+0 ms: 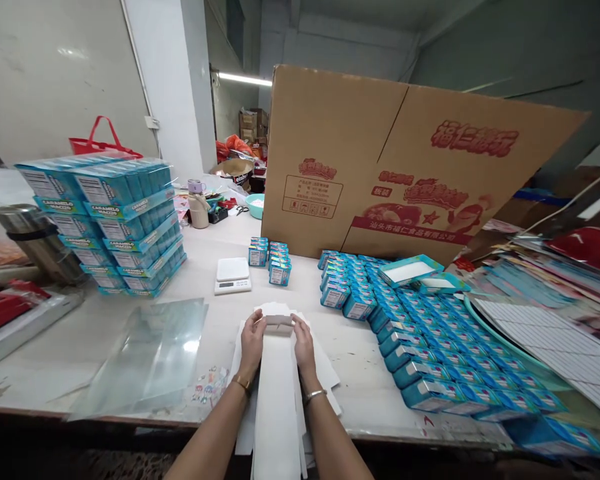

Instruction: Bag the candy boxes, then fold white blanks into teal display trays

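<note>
A long white cardboard sheet (279, 413) runs from the table's front edge away from me, over a loose pile of other white sheets (325, 363). At its far end, a narrow greyish flap (279, 320) stands bent up. My left hand (251, 340) pinches the left end of this flap between thumb and fingers. On the opposite end, my right hand (304, 341) closes its fingers in the same way. Just beyond the hands sits a white digital scale (233, 275). Small blue boxes (279, 267) stand to its right.
Rows of blue boxes (430, 340) fill the right side, with shallow blue trays (411, 270) on top. Behind them rises a large brown carton (330, 153). At left are stacked blue display packs (125, 227), clear plastic sheets (145, 353) and a steel flask (37, 237).
</note>
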Demonstrator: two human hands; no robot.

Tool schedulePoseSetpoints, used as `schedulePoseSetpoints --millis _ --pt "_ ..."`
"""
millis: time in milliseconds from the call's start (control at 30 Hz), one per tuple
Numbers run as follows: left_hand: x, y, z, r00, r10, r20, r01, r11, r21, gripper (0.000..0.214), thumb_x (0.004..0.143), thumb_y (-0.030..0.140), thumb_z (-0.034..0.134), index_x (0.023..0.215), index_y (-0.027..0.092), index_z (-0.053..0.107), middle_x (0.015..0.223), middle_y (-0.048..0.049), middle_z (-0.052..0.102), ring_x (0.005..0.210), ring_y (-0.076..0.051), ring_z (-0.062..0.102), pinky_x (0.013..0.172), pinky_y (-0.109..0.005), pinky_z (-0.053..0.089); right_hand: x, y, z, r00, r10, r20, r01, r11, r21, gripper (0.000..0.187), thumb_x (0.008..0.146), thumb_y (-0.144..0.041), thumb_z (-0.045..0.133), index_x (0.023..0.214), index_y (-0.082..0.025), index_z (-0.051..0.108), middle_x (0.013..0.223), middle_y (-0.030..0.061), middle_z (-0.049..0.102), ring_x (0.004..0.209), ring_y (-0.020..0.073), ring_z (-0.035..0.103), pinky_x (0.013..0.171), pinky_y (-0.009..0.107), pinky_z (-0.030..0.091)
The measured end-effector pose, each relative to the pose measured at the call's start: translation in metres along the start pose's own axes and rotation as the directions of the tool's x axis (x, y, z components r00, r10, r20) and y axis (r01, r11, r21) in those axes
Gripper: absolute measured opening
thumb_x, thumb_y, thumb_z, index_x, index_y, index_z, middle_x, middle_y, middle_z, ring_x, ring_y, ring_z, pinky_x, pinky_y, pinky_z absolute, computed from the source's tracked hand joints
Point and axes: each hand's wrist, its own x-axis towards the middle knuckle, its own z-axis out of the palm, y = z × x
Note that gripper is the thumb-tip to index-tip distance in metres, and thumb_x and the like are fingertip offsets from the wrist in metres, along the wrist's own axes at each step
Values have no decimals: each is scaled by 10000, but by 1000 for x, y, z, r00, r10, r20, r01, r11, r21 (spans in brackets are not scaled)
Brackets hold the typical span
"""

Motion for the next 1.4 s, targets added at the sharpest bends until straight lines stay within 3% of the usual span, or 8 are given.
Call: schedulePoseSetpoints --millis 167,333,467,567,700,833,1033,1400 --pt "7 7 -11 985 -46 166 32 996 84 382 763 457 574 953 154 706 1103 -112 674 1060 -261 585 919 -370 426 13 -1 -9 989 18 147 -25 999 47 396 820 -537 435 797 -177 598 839 59 652 837 207 583 778 315 445" --pt "7 4 -10 976 -86 202 77 996 54 396 775 470 559 945 149 714 1069 -114 694 1059 -270 596 930 -387 427 41 -12 -25 885 38 464 113 949 -293 222 714 -384 608 747 -164 612 781 26 660 783 183 589 724 280 433" --pt "8 -10 -6 989 -60 133 61 998 0 386 780 454 566 985 155 700 1115 -116 679 1124 -266 571 979 -402 402 60 -42 -21 705 55 707 518 641 -566 342 701 -317 643 1032 -230 644 878 25 690 806 185 608 703 269 420" --pt "9 -16 -6 992 -39 121 38 999 9 402 775 463 576 1002 154 696 1132 -113 673 1130 -259 569 999 -405 390 67 -63 -8 558 194 807 702 410 -583 323 737 -415 629 1018 -259 665 894 36 703 821 208 630 677 274 430" --pt "11 -16 -10 988 -4 154 -2 999 36 400 790 465 562 1002 155 699 1123 -103 677 1102 -243 583 1015 -403 382 62 -65 10 473 228 851 842 167 -513 257 790 -307 577 1004 -187 653 945 101 698 843 245 648 679 304 462" --pt "11 -14 -11 988 32 154 -41 998 54 369 784 451 580 979 165 707 1087 -91 693 1081 -239 591 1029 -410 367 55 -57 15 451 157 879 886 38 -462 260 834 -200 494 1057 -126 604 963 148 685 864 257 650 731 351 484" --pt "7 -12 -9 990 -43 132 46 999 -24 415 768 488 584 987 153 695 1084 -112 690 1062 -254 605 964 -411 424 63 -65 7 420 294 859 874 124 -470 447 699 -345 672 1080 -134 572 1016 143 665 869 271 649 689 336 503" --pt "0 -2 0 993 -15 113 12 1000 27 350 806 436 561 967 158 701 1065 -102 696 1067 -244 600 994 -396 393 50 -68 4 504 216 836 851 42 -523 242 866 -89 417 985 -107 627 969 161 678 922 245 646 759 331 483"
